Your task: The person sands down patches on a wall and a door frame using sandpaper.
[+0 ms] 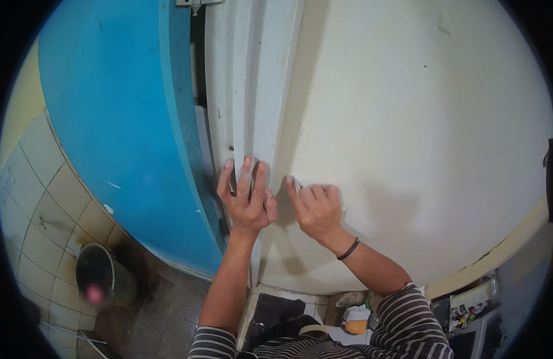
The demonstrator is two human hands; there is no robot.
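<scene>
My left hand (247,200) rests against the white door frame (259,90), its fingers spread and pointing up along the moulding. Just to its right, my right hand (317,210) is closed and pressed near the cream wall (420,113), with the index finger reaching toward the frame's edge. A small pale bit shows beside the curled fingers; most of it is hidden, so its kind is unclear. Around my right wrist sits a black band (349,249). Light dust or powder marks the left fingertips.
A blue door (108,119) stands ajar on the left. Below it, a dark bucket (132,284) sits on the grey tiled floor by a tiled wall (46,239). Low on the right are an orange item (356,326) and assorted small things (471,311).
</scene>
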